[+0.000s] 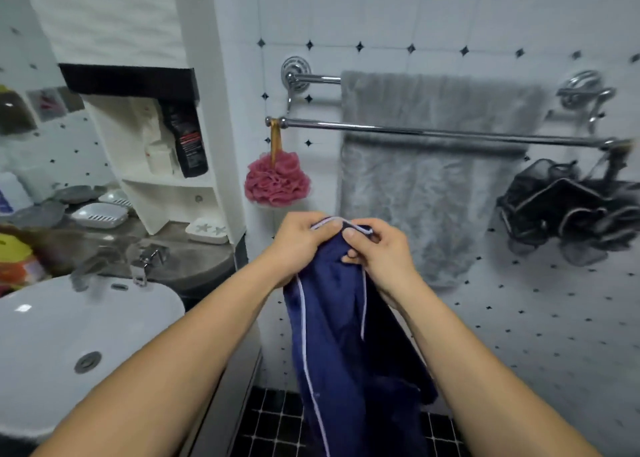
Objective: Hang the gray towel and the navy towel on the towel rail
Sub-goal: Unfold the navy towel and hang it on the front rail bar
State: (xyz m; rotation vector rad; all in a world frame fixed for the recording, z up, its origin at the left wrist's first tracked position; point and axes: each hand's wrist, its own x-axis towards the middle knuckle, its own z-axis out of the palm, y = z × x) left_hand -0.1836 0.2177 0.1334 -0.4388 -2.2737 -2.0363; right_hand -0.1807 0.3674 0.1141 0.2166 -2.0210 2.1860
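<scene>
Both hands are holding the navy towel (346,352) up in front of the tiled wall (519,23), just below the towel rail (311,123). The left hand (301,245) is gripping the bunched top edge with its fingers curling over the white piping. The right hand (377,252) is pinching the same edge just beside it, thumb and fingers closing on the cloth. The rest of the navy towel is hanging down between the forearms toward the dark floor tiles (270,418). The gray towel (426,186) is already draping over the rear bar (317,79) of the rail, spreading across its middle and right part, and the front bar (433,132) is crossing in front of it. A pink bath puff (277,181) is hanging by a loop from the left end of the front bar, and a black mesh puff (571,210) is hanging at its right end. To the left, a white sink (69,335) with a chrome faucet (145,259) is sitting below a white shelf unit (138,186) that is holding a black bottle (185,141).
</scene>
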